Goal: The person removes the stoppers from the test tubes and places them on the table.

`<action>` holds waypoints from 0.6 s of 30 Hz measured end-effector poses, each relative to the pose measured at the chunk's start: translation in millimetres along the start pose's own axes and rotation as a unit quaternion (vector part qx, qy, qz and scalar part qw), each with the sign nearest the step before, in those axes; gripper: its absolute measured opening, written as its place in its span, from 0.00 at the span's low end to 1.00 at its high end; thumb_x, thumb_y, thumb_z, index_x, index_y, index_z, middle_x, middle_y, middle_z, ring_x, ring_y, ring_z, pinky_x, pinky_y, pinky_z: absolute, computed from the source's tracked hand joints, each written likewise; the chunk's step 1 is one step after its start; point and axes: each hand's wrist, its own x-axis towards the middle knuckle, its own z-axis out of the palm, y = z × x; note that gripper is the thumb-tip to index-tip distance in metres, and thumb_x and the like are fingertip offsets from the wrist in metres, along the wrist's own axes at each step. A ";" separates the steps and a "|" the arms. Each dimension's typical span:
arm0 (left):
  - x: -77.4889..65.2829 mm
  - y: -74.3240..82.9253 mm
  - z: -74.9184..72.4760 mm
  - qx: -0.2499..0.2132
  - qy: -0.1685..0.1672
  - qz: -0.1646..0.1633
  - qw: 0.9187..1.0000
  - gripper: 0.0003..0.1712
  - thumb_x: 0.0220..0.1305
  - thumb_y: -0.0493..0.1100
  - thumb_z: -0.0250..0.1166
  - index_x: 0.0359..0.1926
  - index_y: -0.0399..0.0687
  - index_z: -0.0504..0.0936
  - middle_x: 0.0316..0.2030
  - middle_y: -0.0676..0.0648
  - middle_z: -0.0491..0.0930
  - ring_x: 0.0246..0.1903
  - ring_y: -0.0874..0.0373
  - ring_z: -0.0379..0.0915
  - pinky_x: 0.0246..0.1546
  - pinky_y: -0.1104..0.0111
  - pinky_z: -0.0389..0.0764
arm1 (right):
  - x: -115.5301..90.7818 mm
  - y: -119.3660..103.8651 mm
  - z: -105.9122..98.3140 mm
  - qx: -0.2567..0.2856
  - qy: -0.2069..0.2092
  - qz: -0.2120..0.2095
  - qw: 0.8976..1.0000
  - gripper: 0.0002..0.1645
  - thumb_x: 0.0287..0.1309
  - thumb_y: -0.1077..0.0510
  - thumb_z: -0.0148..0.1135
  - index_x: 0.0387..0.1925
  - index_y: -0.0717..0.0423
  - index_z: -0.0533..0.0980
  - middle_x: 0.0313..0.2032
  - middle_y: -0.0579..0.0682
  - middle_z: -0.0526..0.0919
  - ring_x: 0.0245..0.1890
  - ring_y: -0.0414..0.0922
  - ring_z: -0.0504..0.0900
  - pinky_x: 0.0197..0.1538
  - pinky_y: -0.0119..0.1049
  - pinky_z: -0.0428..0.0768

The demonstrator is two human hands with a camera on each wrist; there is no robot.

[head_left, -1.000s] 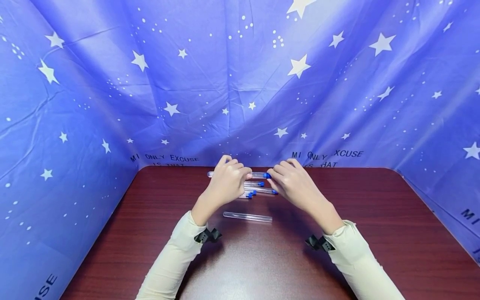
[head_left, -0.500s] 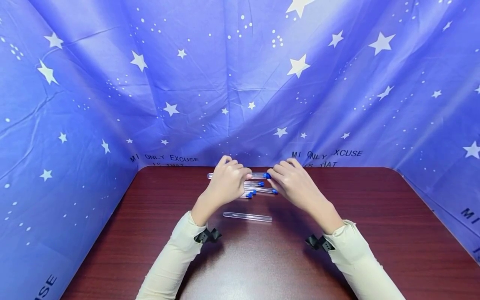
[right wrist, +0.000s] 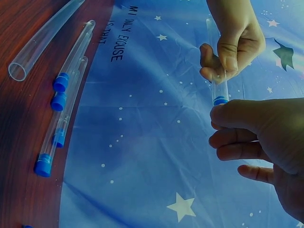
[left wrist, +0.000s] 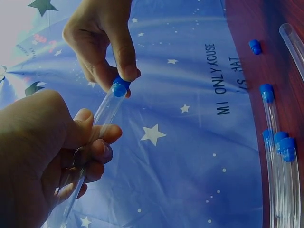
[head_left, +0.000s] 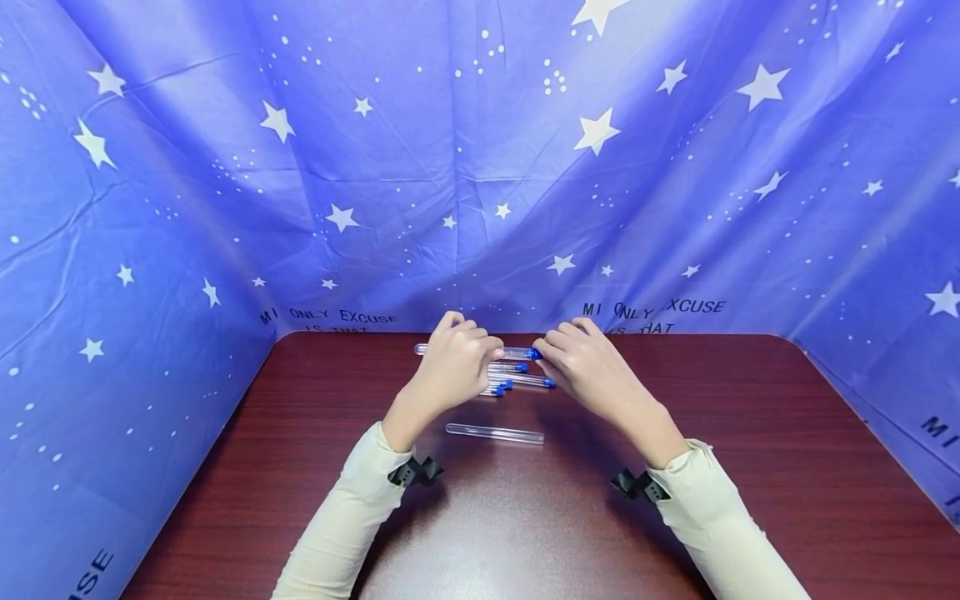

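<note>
My left hand grips a clear test tube around its middle, above the far part of the table. At the tube's mouth sits a blue stopper, pinched between thumb and fingers of my right hand. The stopper's narrow plug shows inside the glass in the left wrist view. Several stoppered test tubes lie just below the hands, partly hidden behind the left hand in the head view. Nearer to me lies an uncapped test tube, its open mouth visible in the right wrist view.
A loose blue stopper lies on the dark red wooden table, near the stoppered tubes. Blue star-printed cloth hangs along the table's back and sides.
The stoppered end of the held tube has dipped very slightly. Both hands keep nearly the same place and hold, and the tubes on the table have not moved.
</note>
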 end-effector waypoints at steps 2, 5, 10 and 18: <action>0.3 0.0 0.5 0.002 -0.002 -0.001 1.000 0.12 0.67 0.40 0.61 0.28 0.51 0.88 0.21 0.53 0.83 0.24 0.56 0.74 0.45 0.61 0.72 | -0.1 0.4 -0.5 0.001 -0.004 0.002 1.000 0.10 0.51 0.63 0.74 0.36 0.60 0.82 0.29 0.49 0.81 0.34 0.51 0.79 0.48 0.48 0.75; 0.1 0.4 0.4 0.002 -0.005 0.000 1.000 0.12 0.68 0.40 0.61 0.28 0.51 0.88 0.21 0.53 0.83 0.25 0.55 0.74 0.46 0.61 0.72 | -0.5 0.5 -1.0 0.004 -0.009 0.004 1.000 0.10 0.51 0.63 0.74 0.36 0.59 0.82 0.29 0.49 0.81 0.34 0.51 0.79 0.48 0.48 0.75; 0.0 1.1 0.1 0.000 -0.007 0.001 1.000 0.11 0.68 0.40 0.62 0.29 0.51 0.88 0.22 0.53 0.84 0.26 0.55 0.75 0.46 0.60 0.72 | -0.6 0.1 -2.1 0.010 -0.018 0.008 1.000 0.10 0.50 0.62 0.76 0.35 0.58 0.83 0.29 0.49 0.82 0.34 0.51 0.79 0.49 0.48 0.76; 0.3 1.0 1.4 0.001 0.003 0.004 1.000 0.12 0.68 0.40 0.61 0.29 0.51 0.88 0.22 0.53 0.84 0.25 0.56 0.74 0.46 0.60 0.72 | -0.2 0.4 -3.3 0.015 -0.022 0.015 1.000 0.10 0.51 0.63 0.75 0.34 0.59 0.81 0.29 0.49 0.81 0.33 0.51 0.79 0.49 0.48 0.76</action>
